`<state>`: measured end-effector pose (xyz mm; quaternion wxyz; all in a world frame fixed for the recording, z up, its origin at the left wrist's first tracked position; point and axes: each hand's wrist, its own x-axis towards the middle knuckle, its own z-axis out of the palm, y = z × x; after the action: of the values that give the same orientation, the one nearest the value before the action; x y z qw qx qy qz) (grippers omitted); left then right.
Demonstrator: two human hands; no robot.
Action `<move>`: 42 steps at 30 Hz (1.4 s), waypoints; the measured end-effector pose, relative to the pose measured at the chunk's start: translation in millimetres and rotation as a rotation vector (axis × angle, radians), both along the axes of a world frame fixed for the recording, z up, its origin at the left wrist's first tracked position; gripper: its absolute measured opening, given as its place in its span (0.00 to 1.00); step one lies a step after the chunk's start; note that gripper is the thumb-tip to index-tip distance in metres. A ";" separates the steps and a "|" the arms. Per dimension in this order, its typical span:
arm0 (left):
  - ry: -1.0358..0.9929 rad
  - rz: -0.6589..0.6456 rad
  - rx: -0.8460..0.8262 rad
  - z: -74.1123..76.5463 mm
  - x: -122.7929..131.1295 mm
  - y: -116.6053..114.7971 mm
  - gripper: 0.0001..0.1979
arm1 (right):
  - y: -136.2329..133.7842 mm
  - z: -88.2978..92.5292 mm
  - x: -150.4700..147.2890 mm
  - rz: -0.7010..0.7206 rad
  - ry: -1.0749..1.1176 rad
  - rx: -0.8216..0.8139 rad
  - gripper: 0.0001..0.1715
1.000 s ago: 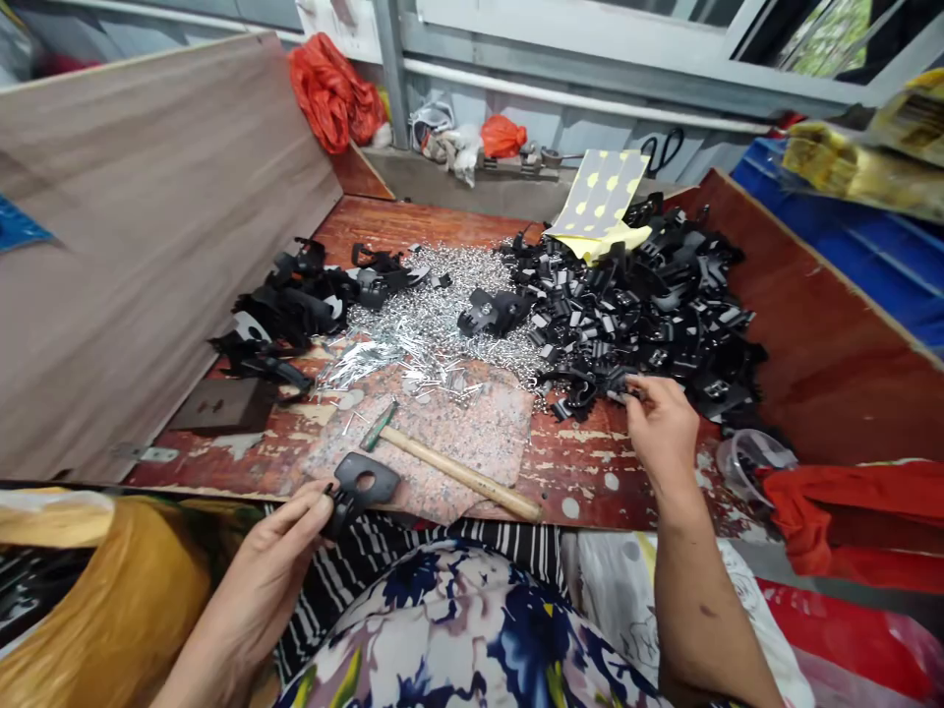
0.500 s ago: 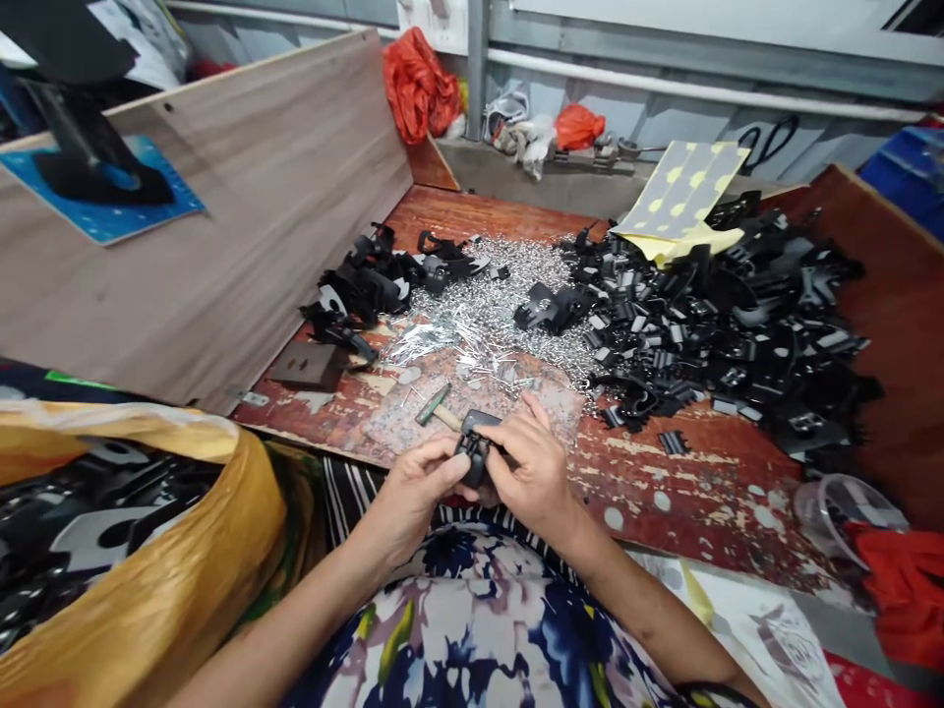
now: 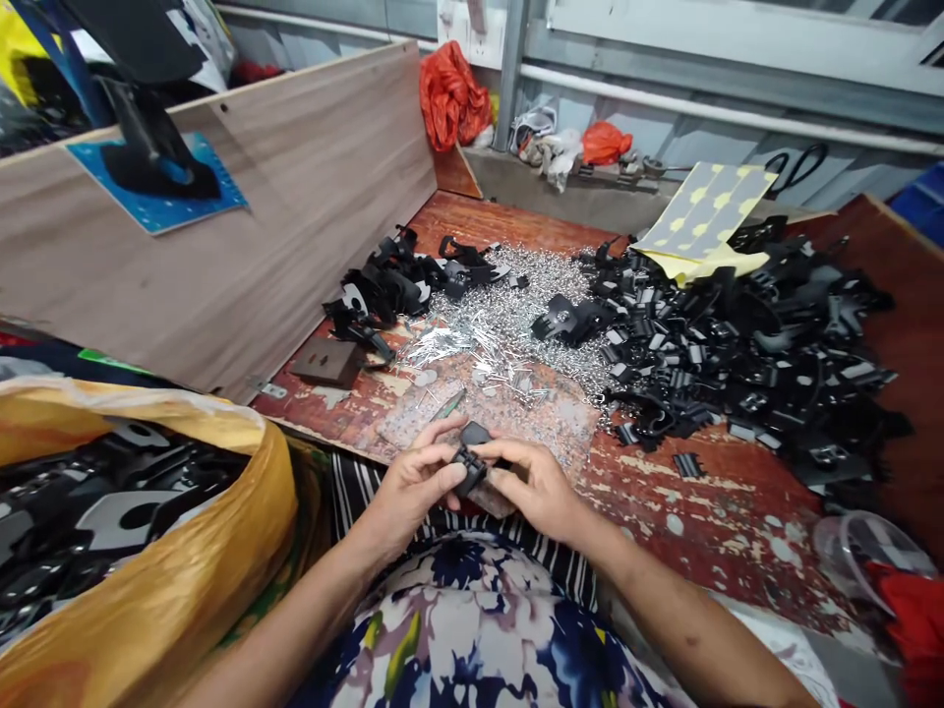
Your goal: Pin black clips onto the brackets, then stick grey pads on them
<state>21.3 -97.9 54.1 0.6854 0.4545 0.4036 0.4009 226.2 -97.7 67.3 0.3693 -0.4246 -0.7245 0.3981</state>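
Observation:
My left hand [image 3: 414,489] and my right hand [image 3: 537,485] meet over the near edge of the worn red table [image 3: 708,511]. Between them they pinch a small black plastic clip part [image 3: 470,460], fingers from both sides on it. Just beyond my fingers a hammer [image 3: 447,405] lies on a speckled mat [image 3: 560,433], its handle mostly hidden by my hands. A big heap of black clip parts [image 3: 752,334] fills the right of the table. A spread of small silver metal pins [image 3: 508,324] lies in the middle.
A smaller pile of black parts [image 3: 390,290] sits at the left by a wooden side board [image 3: 221,265]. A yellow sack [image 3: 147,590] holding black parts is at my left. Dotted yellow sheets [image 3: 700,211], scissors [image 3: 793,167], orange bags [image 3: 451,93] lie behind; a clear cup [image 3: 859,546] is at right.
A second ago my right hand was at the big heap and my left held a black part alone. Both hands have come together on the part, and the view has shifted left.

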 end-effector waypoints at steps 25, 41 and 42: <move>-0.119 0.273 -0.189 -7.6 -4.4 -4.8 0.23 | 15.7 -9.6 -42.0 -0.033 0.262 0.008 0.04; 0.789 0.285 0.731 6.0 -35.3 -10.4 0.11 | 4.3 9.6 -53.4 -0.055 -0.229 0.323 0.08; 0.801 0.267 0.748 6.2 -35.5 -11.2 0.12 | 0.9 10.8 -55.6 -0.031 -0.297 0.378 0.10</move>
<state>-14.2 -109.1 60.2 0.2141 0.7281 0.5166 0.3963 170.6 -96.9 78.2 0.3377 -0.4131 -0.8257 0.1831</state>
